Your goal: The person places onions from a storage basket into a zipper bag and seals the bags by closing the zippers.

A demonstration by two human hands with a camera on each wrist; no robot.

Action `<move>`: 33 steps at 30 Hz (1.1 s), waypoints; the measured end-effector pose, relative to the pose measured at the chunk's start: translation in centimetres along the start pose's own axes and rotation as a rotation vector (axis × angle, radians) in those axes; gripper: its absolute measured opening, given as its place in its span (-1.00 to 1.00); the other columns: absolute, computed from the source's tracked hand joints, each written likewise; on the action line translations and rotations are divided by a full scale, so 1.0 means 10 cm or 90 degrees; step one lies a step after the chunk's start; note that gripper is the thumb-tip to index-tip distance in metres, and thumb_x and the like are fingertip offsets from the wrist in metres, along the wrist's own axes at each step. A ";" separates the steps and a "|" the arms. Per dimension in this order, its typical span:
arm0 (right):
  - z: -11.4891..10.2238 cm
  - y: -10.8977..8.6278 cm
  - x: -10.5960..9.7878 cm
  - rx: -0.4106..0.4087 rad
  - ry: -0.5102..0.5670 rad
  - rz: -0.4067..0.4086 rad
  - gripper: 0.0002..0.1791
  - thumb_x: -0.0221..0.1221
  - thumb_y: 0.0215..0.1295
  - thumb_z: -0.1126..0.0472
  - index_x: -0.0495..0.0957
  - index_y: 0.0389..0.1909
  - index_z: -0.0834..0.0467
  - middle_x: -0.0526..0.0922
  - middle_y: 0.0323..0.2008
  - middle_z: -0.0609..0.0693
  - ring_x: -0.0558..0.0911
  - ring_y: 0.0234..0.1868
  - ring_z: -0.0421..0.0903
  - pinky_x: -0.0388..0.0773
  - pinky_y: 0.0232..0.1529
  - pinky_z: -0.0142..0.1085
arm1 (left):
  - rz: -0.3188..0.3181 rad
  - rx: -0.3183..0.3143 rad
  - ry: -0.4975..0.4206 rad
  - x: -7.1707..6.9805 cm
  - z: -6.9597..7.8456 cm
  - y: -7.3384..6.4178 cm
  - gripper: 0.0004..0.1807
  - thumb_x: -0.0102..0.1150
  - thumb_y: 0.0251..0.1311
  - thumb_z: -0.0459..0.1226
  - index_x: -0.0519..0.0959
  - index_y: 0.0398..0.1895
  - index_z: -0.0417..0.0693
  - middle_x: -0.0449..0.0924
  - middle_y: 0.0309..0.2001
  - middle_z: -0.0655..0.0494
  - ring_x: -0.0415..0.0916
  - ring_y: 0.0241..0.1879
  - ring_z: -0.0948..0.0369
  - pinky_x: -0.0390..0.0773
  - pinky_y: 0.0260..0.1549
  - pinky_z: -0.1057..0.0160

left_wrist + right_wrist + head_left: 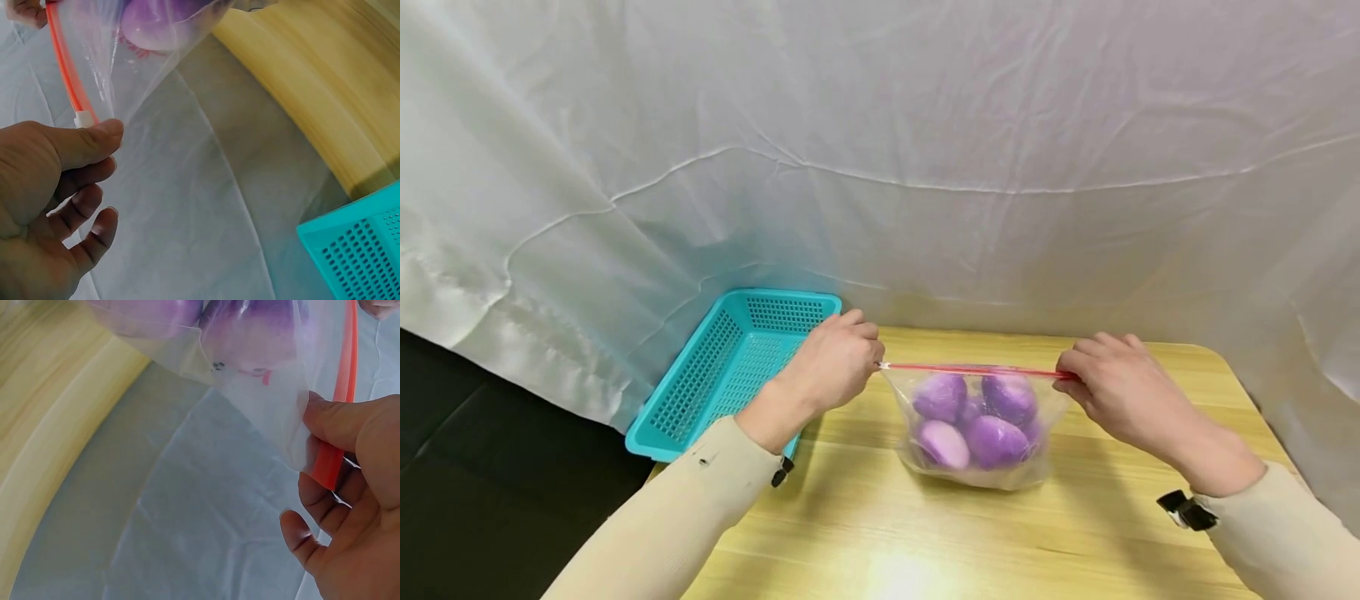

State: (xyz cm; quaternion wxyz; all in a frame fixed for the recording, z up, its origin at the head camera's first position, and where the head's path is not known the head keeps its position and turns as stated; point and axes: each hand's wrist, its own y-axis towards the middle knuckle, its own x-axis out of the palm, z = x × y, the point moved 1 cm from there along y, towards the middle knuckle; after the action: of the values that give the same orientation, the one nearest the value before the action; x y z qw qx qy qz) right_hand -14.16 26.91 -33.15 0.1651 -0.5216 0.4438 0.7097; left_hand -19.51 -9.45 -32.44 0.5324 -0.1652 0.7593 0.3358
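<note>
A clear zip bag (pixel 973 478) with a red zip strip (pixel 970 368) along its top holds several purple and pale, rounded objects (pixel 997 442). In the head view it stands over the table, its strip stretched level between both hands. My left hand (pixel 838 358) pinches the left corner, where a white slider (pixel 83 119) sits on the strip right by the thumb. At the other end, my right hand (pixel 1116 385) pinches the right corner of the bag, thumb over the plastic and the red strip (pixel 329 464) in the right wrist view. The zip looks closed along its length.
A turquoise perforated basket (pixel 681 396) stands left of the bag, partly behind the left forearm. The wooden table (pixel 880 533) lies under the bag. A pale cloth (pixel 925 233) hangs behind the table's far edge.
</note>
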 end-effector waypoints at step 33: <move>0.01 -0.06 0.21 -0.044 -0.020 0.114 -0.86 0.27 0.35 0.20 0.57 -0.40 0.10 0.54 -0.45 -0.06 0.46 -0.35 0.02 0.34 -0.21 0.01 | 0.130 -0.028 0.047 0.24 0.02 -0.08 -0.91 0.33 0.33 -0.34 0.75 -0.34 -0.02 0.63 -0.35 0.09 0.48 -0.34 0.08 0.47 -0.41 0.21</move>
State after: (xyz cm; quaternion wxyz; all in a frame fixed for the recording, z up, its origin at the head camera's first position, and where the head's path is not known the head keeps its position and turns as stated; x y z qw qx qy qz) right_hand -14.59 26.82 -35.30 0.0898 -0.4742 0.4615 0.7444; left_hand -19.80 -9.64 -35.00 0.4635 -0.1110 0.7837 0.3983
